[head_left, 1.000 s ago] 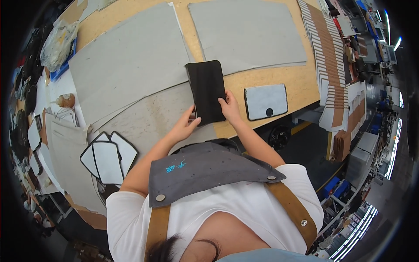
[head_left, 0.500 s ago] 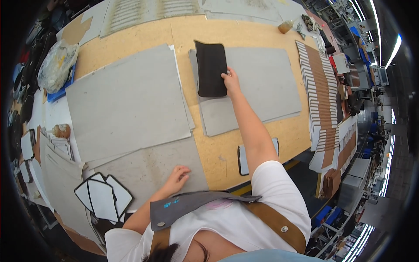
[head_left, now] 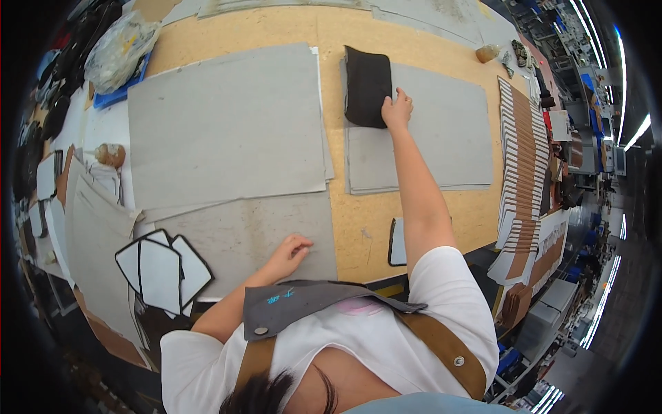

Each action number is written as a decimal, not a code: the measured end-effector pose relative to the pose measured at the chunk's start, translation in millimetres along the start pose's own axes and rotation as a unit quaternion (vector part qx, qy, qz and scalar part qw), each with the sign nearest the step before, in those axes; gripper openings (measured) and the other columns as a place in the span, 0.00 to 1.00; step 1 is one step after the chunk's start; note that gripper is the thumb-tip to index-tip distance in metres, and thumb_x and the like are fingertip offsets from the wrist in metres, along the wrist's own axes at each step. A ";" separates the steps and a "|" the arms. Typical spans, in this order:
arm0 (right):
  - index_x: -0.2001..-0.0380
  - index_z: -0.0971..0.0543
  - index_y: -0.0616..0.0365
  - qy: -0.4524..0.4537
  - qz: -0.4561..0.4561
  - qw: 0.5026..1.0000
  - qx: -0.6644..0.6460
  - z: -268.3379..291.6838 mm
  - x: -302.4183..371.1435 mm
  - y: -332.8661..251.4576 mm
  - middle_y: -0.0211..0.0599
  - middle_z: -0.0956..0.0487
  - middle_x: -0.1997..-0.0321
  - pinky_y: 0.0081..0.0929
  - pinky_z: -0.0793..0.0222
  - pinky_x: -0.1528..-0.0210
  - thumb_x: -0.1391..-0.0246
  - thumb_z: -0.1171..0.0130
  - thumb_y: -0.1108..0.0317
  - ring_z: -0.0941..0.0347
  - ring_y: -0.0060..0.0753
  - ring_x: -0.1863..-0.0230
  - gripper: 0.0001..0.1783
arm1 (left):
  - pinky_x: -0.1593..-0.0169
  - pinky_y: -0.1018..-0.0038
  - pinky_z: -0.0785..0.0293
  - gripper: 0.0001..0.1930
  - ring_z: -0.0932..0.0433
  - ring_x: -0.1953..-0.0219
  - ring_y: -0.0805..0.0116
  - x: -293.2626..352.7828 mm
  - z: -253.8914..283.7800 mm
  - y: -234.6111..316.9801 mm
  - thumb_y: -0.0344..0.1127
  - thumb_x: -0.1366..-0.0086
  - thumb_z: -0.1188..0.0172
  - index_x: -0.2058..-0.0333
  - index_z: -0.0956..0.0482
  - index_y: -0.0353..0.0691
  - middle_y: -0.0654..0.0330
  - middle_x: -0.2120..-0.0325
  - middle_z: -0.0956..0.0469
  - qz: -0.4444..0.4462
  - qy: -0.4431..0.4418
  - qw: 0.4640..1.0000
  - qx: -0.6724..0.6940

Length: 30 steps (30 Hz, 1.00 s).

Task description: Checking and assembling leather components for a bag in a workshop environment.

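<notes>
My right hand (head_left: 398,111) reaches far forward to the lower right edge of a black flat panel (head_left: 367,88) with rounded corners. The thumb is at the panel's edge, and the fingers are partly hidden. Beneath the panel is a stack of grey sheets (head_left: 448,131), whose left edge nearly lines up with the panel's left side. My left hand (head_left: 289,257) is empty, its fingers loosely bent and slightly apart, over a stained grey sheet (head_left: 238,231) close to my body. Farther left and forward lies a larger grey sheet stack (head_left: 224,124).
White panels with black edging (head_left: 162,272) lie at the near left; another edged panel (head_left: 397,241) is beside my right forearm. Overlapping white-and-brown pieces (head_left: 520,162) line the right side. A plastic bag (head_left: 121,52) sits in a blue tray (head_left: 124,90). Brown bottles (head_left: 110,154) stand nearby.
The whole view has shifted, so the table appears farther right and higher. The black panel sits slightly closer to the grey stack's left edge, with my right hand still at it. My left hand stays empty.
</notes>
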State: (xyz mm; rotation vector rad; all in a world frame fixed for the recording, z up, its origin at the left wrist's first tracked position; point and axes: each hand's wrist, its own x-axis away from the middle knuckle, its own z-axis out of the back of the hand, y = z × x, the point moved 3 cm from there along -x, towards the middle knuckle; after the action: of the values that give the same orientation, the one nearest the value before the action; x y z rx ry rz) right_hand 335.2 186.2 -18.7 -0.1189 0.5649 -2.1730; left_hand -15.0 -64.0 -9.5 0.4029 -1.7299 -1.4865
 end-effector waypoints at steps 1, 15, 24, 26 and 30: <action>0.52 0.30 0.60 -0.004 0.073 0.996 -0.057 1.8 5.8 5.4 0.49 0.31 0.52 0.37 0.38 0.47 0.51 0.46 0.68 0.35 0.47 0.50 0.21 | 0.53 0.75 0.34 0.11 0.31 0.57 0.67 0.8 3.9 2.8 0.29 0.38 0.50 0.57 0.27 0.39 0.57 0.60 0.30 -0.012 0.031 0.999 -0.004; 0.58 0.25 0.57 -0.258 0.063 0.947 -0.183 89.8 221.9 73.6 0.21 0.37 0.80 0.14 0.44 0.76 0.50 0.46 0.73 0.42 0.14 0.78 0.13 | 0.48 0.60 0.37 0.20 0.34 0.51 0.50 113.9 164.8 -36.4 0.31 0.52 0.39 0.57 0.28 0.40 0.51 0.57 0.29 0.043 0.500 0.752 -0.428; 0.63 0.24 0.60 -0.332 0.119 0.917 -0.187 82.5 289.8 25.2 0.29 0.30 0.77 0.21 0.37 0.70 0.51 0.47 0.71 0.35 0.22 0.75 0.11 | 0.43 0.53 0.44 0.37 0.38 0.43 0.53 252.6 276.3 -113.8 0.45 0.50 0.36 0.43 0.41 0.43 0.54 0.45 0.38 0.407 0.475 0.654 -0.425; 0.63 0.24 0.60 -0.338 0.137 0.914 -0.179 83.7 293.1 17.6 0.30 0.30 0.77 0.21 0.37 0.70 0.51 0.47 0.71 0.35 0.22 0.75 0.11 | 0.44 0.52 0.44 0.38 0.37 0.44 0.53 246.7 283.8 -91.5 0.45 0.53 0.34 0.44 0.41 0.43 0.55 0.47 0.36 0.405 0.456 0.678 -0.410; 0.65 0.24 0.60 -0.359 0.141 0.902 -0.194 83.9 300.2 3.3 0.34 0.28 0.77 0.26 0.35 0.69 0.52 0.47 0.71 0.32 0.29 0.74 0.10 | 0.46 0.55 0.41 0.37 0.32 0.47 0.56 248.0 305.0 -94.7 0.46 0.59 0.30 0.50 0.34 0.41 0.55 0.52 0.30 0.397 0.423 0.732 -0.356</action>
State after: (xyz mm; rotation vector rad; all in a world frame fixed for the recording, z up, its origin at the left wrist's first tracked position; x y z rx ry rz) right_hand 174.2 -77.7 20.9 -0.9516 0.5241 -1.5507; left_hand -419.2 -53.1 -4.2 -0.1035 -0.3875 -0.9349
